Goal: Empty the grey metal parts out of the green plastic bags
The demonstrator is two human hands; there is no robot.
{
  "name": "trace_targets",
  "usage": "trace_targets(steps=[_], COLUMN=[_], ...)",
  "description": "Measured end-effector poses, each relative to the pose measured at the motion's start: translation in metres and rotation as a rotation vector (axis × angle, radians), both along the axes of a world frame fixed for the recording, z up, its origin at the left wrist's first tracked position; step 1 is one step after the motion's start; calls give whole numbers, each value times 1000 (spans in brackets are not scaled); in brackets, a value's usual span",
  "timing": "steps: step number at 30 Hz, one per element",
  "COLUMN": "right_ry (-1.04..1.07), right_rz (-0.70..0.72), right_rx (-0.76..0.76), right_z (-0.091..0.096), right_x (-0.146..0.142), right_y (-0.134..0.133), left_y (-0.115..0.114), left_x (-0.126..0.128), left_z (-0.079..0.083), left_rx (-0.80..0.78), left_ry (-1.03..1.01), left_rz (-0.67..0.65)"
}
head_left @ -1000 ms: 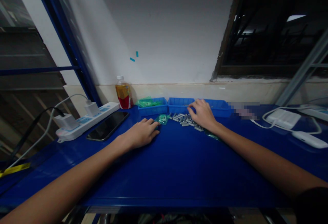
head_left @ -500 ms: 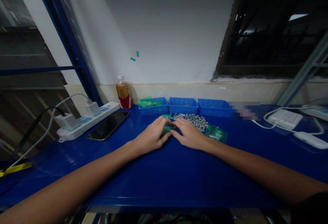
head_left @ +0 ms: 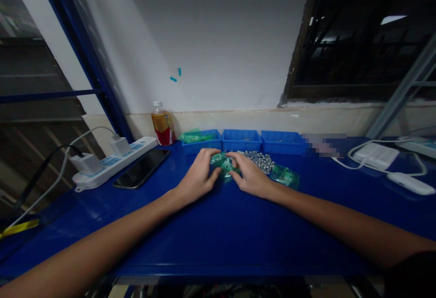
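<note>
My left hand [head_left: 197,177] and my right hand [head_left: 250,177] meet at the middle of the blue table [head_left: 218,239]. Both pinch a small green plastic bag [head_left: 224,163] held between their fingertips, just above the tabletop. A heap of small silver metal parts [head_left: 259,161] lies right behind my right hand. Another green bag [head_left: 285,176] lies flat to the right of that hand.
Three blue bins [head_left: 242,139] line the wall, the left one holding green bags [head_left: 195,136]. A drink bottle [head_left: 162,124], a black phone [head_left: 142,173] and a white power strip [head_left: 111,161] sit at the left. White chargers and cables [head_left: 384,158] lie at the right.
My right hand left the pile of metal parts and came in to meet my left hand. Both then took hold of the green bag and lifted it slightly.
</note>
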State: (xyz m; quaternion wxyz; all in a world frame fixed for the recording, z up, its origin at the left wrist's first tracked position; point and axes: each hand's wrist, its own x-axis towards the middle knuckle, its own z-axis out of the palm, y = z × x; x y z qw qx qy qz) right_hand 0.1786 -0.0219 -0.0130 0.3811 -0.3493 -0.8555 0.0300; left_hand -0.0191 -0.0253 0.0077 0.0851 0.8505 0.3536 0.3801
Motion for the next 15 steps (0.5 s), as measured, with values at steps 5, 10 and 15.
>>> trace_targets(steps=[5,10,15], right_ry=[41,-202,-143], right_rz=[7,68,-8], right_rx=[218,382,192], right_z=[4,13,17], right_x=[3,3,-1], right_y=[-1,-10,-14], left_y=[4,0,2], left_x=[1,5,5], left_z=[3,6,2], left_rx=[-549,-883,-826], left_ry=[-231,-417,-531], left_rz=[54,-47,-47])
